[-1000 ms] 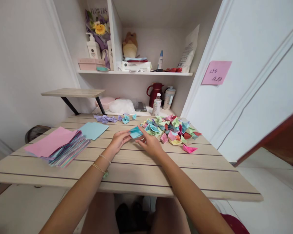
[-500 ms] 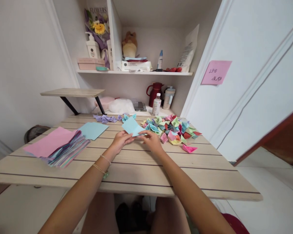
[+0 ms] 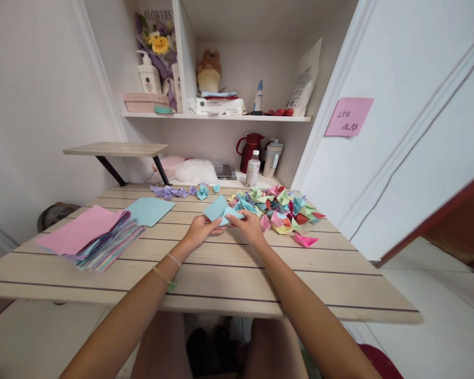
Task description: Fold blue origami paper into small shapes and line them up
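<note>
Both hands meet over the middle of the wooden table (image 3: pixel 229 273), pinching a light blue paper piece (image 3: pixel 218 209) that is partly folded and stands up off the surface. My left hand (image 3: pixel 198 231) grips its lower left edge. My right hand (image 3: pixel 249 226) pinches a folded flap on its right side. Just beyond my right hand lies a pile of folded paper shapes (image 3: pixel 280 210) in several colours.
A fanned stack of coloured paper sheets (image 3: pixel 95 239) with a pink top lies at the left, a loose blue sheet (image 3: pixel 150 210) beside it. Small purple and blue folded pieces (image 3: pixel 174 192) sit at the back. A red jug (image 3: pixel 253 150), a bottle (image 3: pixel 253 168) and shelves stand behind.
The blue paper, held low and folded a second ago, was lifted and opened up, and a flap is now folded over on its right side. Both hands stayed at the table's middle.
</note>
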### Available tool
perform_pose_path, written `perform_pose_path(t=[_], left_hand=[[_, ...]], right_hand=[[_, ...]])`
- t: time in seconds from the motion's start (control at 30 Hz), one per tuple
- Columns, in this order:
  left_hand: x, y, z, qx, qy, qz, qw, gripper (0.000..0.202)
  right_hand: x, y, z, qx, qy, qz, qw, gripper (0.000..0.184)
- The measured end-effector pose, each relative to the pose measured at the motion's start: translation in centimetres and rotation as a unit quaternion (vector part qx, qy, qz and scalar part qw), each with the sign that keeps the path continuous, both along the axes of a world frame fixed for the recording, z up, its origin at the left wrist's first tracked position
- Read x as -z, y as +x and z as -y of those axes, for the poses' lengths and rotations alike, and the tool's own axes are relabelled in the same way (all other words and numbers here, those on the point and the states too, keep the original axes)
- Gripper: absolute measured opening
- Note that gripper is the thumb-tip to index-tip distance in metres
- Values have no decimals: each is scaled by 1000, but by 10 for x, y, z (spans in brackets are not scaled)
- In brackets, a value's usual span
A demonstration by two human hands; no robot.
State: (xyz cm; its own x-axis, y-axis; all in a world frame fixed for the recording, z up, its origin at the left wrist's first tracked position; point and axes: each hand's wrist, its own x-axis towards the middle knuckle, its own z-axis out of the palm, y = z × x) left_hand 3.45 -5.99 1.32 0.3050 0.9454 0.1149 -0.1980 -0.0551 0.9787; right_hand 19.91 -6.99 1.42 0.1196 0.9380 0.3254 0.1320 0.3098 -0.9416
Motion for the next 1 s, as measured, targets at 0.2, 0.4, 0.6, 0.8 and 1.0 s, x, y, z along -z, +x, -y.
perform_pose_path(t=[0.2, 0.4, 0.6, 0.8, 1.0], left_hand=[[-3, -1, 1, 6, -9, -21, 1000, 35], [-6, 1, 6, 13, 30, -9, 999, 39], [-2, 1, 4, -18, 45, -7, 999, 37], [-3, 1, 5, -25, 57, -22, 998, 31], [-6, 1, 7, -1, 63, -27, 998, 33]], right_hand=[[1, 0, -1, -3, -24, -36, 999, 39], [0, 2, -1, 8, -14, -40, 999, 35], [3, -1, -2, 1, -10, -43, 999, 36], [4, -2, -3, 4, -18, -52, 999, 36], [4, -2, -3, -23, -26, -85, 996, 36]])
